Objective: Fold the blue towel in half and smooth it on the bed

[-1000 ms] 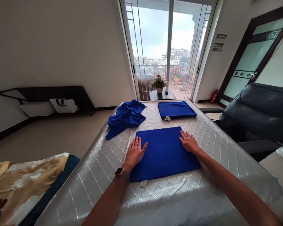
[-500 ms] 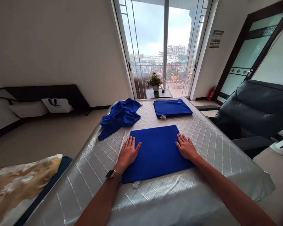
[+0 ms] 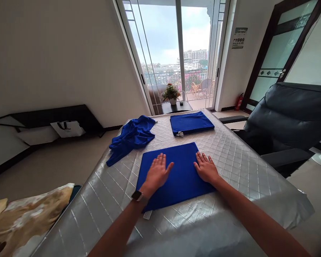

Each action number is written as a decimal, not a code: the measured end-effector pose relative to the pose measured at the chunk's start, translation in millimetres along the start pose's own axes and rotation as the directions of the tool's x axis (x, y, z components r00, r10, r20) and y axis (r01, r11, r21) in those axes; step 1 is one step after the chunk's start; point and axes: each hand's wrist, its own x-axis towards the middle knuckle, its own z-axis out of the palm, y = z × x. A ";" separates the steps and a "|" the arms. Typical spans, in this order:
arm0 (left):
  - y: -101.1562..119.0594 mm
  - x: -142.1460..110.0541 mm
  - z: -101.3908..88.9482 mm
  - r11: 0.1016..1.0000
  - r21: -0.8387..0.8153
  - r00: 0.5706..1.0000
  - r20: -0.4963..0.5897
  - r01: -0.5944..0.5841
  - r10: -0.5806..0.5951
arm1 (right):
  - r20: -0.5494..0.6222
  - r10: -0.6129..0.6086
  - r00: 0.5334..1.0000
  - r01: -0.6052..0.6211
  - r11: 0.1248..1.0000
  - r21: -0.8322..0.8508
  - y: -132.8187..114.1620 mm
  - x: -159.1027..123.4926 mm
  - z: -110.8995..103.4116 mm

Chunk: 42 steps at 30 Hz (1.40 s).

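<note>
A flat, folded blue cloth lies in front of me, with a white label sticking out at its near left edge. My left hand is over the left part of this cloth, fingers stretched out, palm down; whether it touches the fabric I cannot tell. On the right edge of the same cloth rests my right hand, flat, with its fingers extended. Farther back, a second folded blue cloth shows white labels at its near corner. To the left of that is a crumpled blue cloth.
Silver quilted sheeting covers the table. A black armchair stands close on the right. Beyond the far edge is a small black table with a potted plant. A patterned brown and white fabric lies low on the left.
My left hand has moved right, from the left edge of the cloth to farther over it. My right hand stays at the right edge. The view has shifted slightly.
</note>
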 end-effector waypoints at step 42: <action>-59.9 -94.2 25.9 0.982 -0.108 0.987 -0.023 0.157 -0.160 | -0.008 -0.011 1.000 0.010 0.990 -0.142 10.5 3.2 10.7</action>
